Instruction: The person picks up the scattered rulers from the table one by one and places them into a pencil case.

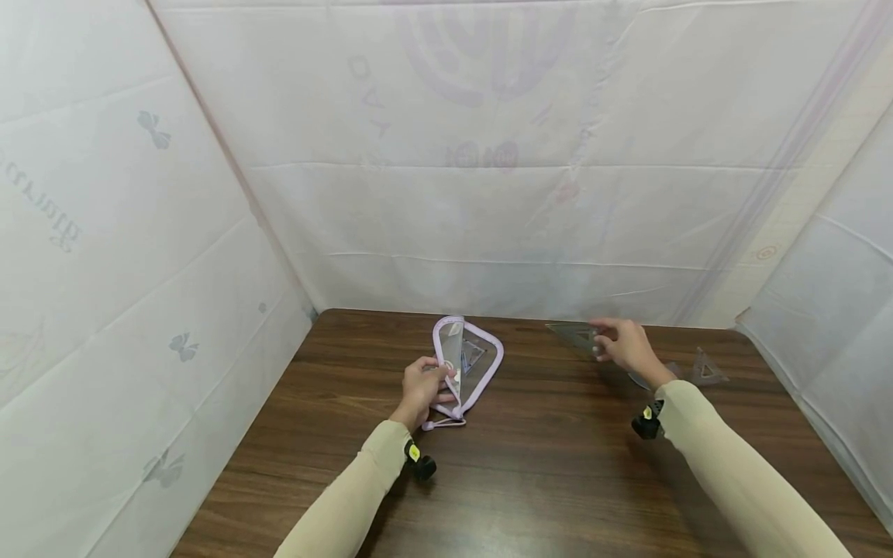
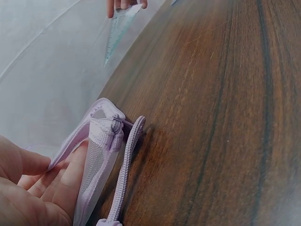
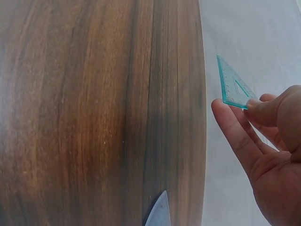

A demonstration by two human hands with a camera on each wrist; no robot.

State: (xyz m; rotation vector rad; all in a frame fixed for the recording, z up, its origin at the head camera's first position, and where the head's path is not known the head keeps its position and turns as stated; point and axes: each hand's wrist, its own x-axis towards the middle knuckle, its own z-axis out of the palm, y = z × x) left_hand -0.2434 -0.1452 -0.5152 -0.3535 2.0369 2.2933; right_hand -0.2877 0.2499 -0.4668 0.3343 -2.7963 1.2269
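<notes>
A mesh zip pouch with lilac trim (image 1: 491, 373) lies on the table, its mouth parted. My left hand (image 1: 421, 387) pinches the pouch's edge between thumb and fingers, other fingers tucked at the opening (image 2: 40, 188). A clear set square (image 1: 472, 355) shows through the mesh. Off to the right, my right hand (image 1: 624, 345) holds a teal-edged triangular set square (image 3: 235, 87) by one end, raised near the table's back edge. Part of a curved clear piece (image 1: 638, 380) shows beside the right wrist; the arm hides the rest.
Another small clear set square (image 1: 708, 368) lies at the right of the brown wooden table (image 1: 530, 480). White printed sheeting (image 1: 446, 217) closes off the back and both sides. A lilac cord loop (image 2: 124, 169) hangs from the pouch's zip end.
</notes>
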